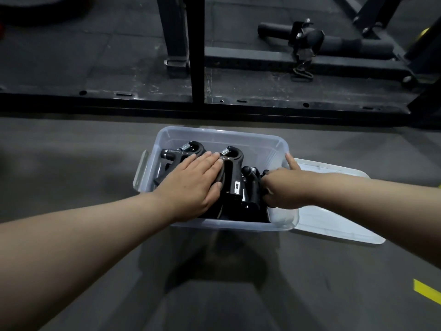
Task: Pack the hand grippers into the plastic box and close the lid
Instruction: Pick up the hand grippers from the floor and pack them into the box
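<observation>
A clear plastic box (pixel 222 136) stands open on the dark floor, holding several black hand grippers with steel springs. My left hand (pixel 193 182) lies flat, fingers together, over the grippers on the left, its fingertips touching the upright hand gripper (pixel 232 163) in the middle. My right hand (pixel 284 187) reaches into the right side, fingers curled around a black gripper (pixel 253 187) there, the index finger pointing up along the box's right wall. The clear lid (pixel 334 223) lies flat on the floor, touching the box's right side.
A grey latch flap (pixel 140 170) hangs off the box's left end. Behind the box runs a black steel rack base (pixel 214 106) with uprights, a padded bar (pixel 334 41) and a hook. Yellow floor tape (pixel 427 291) shows at lower right.
</observation>
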